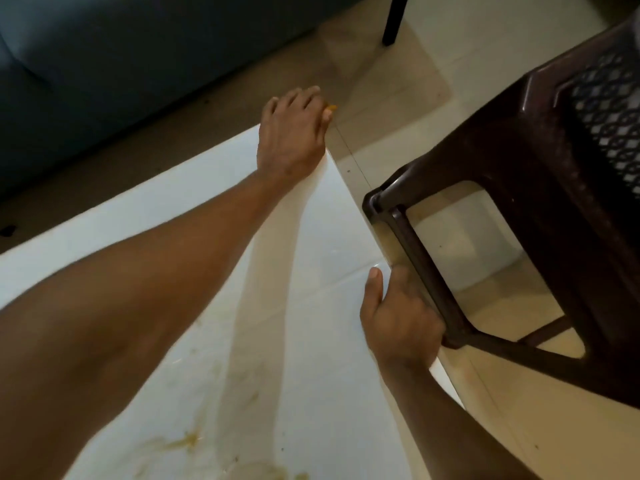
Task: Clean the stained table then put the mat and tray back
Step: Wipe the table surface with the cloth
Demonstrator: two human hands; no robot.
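Note:
The white table [311, 237] fills the lower left, with yellowish-brown stains [188, 439] smeared on its near part. My left hand [292, 133] reaches across to the table's far right corner with its fingers curled. A small yellow-orange thing [331, 107] pokes out from under them, and only its tip shows. My right hand [398, 317] grips the table's right edge, thumb on top and fingers curled under the rim. No mat or tray is in view.
A dark brown plastic chair [519, 209] stands right against the table's right edge, next to my right hand. A dark blue sofa [121, 64] lies beyond the table's far edge. Pale tiled floor [398, 81] and a black furniture leg [393, 22] are at the top.

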